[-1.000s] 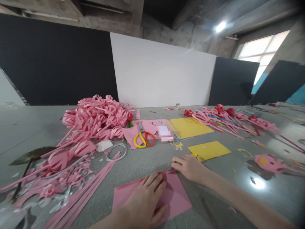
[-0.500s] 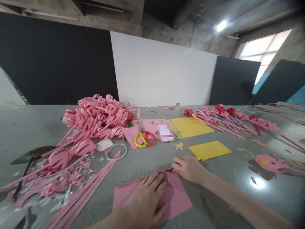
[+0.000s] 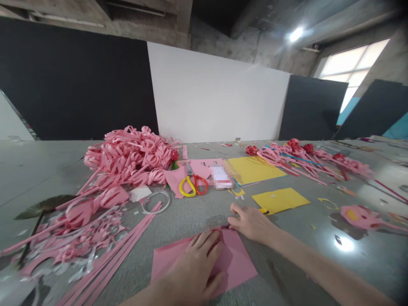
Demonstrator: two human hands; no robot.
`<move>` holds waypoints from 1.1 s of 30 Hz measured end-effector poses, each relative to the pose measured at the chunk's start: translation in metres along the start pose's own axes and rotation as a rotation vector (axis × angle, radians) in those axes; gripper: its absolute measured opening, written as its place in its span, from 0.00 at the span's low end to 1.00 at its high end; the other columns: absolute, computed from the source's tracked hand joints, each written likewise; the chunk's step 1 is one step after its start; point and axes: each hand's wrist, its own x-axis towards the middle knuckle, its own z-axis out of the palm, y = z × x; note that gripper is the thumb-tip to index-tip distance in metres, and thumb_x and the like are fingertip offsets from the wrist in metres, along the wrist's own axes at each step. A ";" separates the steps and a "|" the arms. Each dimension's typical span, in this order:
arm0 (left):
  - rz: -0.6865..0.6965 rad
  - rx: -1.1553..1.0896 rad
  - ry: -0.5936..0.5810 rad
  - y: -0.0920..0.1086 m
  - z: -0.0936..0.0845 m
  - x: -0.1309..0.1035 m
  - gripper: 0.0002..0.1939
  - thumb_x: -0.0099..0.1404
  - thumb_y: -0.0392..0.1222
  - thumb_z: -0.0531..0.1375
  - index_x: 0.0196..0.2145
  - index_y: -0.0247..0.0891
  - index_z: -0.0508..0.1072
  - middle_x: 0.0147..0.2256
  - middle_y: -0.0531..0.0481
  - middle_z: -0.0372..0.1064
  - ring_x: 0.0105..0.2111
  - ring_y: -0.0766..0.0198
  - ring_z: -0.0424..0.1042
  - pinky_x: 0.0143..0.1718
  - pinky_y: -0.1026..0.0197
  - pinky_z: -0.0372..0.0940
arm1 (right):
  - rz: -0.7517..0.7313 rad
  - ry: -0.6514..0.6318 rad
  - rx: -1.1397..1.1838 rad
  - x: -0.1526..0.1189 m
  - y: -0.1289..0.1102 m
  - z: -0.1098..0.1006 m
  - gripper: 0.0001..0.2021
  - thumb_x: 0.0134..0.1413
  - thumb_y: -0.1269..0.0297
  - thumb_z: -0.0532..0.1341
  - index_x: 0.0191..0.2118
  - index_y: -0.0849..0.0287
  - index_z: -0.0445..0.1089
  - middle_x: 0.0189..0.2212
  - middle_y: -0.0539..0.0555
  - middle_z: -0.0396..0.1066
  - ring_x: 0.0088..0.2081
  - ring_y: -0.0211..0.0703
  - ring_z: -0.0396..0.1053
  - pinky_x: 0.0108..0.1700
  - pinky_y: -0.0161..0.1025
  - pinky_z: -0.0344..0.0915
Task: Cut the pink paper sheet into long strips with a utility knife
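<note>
A sheet of pink paper (image 3: 237, 259) lies on the grey surface in front of me. My left hand (image 3: 200, 259) presses flat on it, fingers stretched out toward the far edge. Along that edge runs a narrow, darker pink strip. My right hand (image 3: 250, 222) is closed at the sheet's far right corner, around what looks like a utility knife. Only the knife's yellow and black end (image 3: 264, 211) shows beyond the hand, with a dark tip by the fingers; the rest is hidden.
Scissors (image 3: 193, 186) with yellow and red handles lie ahead, beside a phone (image 3: 222, 176). Yellow paper (image 3: 283, 200) is at right. Pink strips (image 3: 121, 255), a tape roll (image 3: 156, 202) and a large heap of curled pink paper (image 3: 130, 153) lie left. Paper flowers (image 3: 360, 217) lie right.
My right hand has shifted very slightly to the left, and its index finger has risen a little. My left hand and the pink sheet stay in place.
</note>
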 end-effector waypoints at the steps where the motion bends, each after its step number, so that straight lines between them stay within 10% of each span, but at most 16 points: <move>1: -0.002 -0.006 0.001 0.000 0.000 0.000 0.27 0.61 0.46 0.50 0.57 0.38 0.49 0.58 0.44 0.46 0.56 0.53 0.45 0.54 0.49 0.48 | -0.002 0.004 0.005 0.000 0.001 0.000 0.10 0.56 0.62 0.50 0.29 0.59 0.64 0.37 0.53 0.61 0.21 0.31 0.57 0.22 0.33 0.42; 33: -0.015 -0.013 -0.015 0.001 -0.003 0.001 0.26 0.62 0.46 0.50 0.56 0.38 0.50 0.57 0.45 0.48 0.56 0.55 0.46 0.55 0.51 0.47 | 0.007 -0.009 -0.004 -0.009 0.012 -0.001 0.08 0.55 0.61 0.52 0.30 0.58 0.63 0.37 0.52 0.61 0.21 0.30 0.55 0.23 0.33 0.41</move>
